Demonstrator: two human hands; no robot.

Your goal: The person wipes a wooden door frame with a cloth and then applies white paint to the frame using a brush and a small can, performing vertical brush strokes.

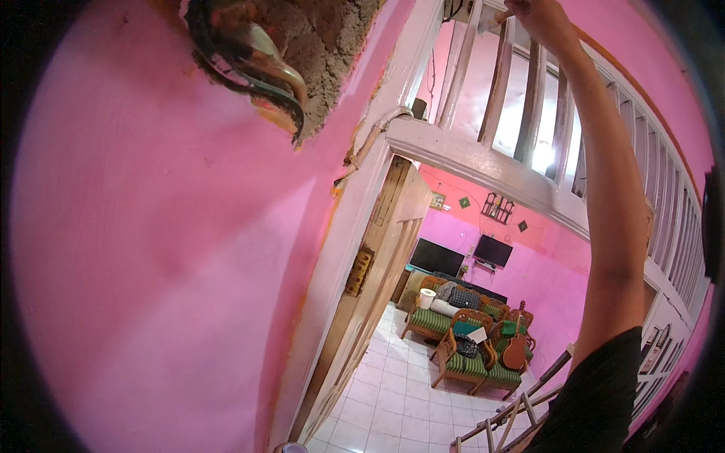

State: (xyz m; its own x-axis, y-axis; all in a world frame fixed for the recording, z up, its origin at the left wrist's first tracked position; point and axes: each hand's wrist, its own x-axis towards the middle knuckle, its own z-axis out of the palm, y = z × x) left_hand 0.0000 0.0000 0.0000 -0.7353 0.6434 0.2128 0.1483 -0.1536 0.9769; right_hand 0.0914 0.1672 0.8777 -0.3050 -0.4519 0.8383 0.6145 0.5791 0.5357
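Note:
My right arm reaches up across the right side of the view. At the top edge, my right hand (532, 10) is closed around what looks like a small paintbrush (495, 19), partly cut off by the frame. The brush is next to the upright wooden bars (495, 87) above the doorway. Some bars look white, others brownish and streaky. Below them runs the white crossbeam (483, 162) of the door frame. A small round container with a pale rim (293, 448) just shows at the bottom edge; what supports it is hidden. My left hand is not seen.
A pink wall (174, 226) fills the left, with a broken patch of bare masonry (325, 60) and exposed tubing. An open wooden door (377, 257) stands in the doorway. Beyond are chairs with green striped cushions (461, 362), a guitar (515, 349), and a wooden ladder-like frame (521, 411).

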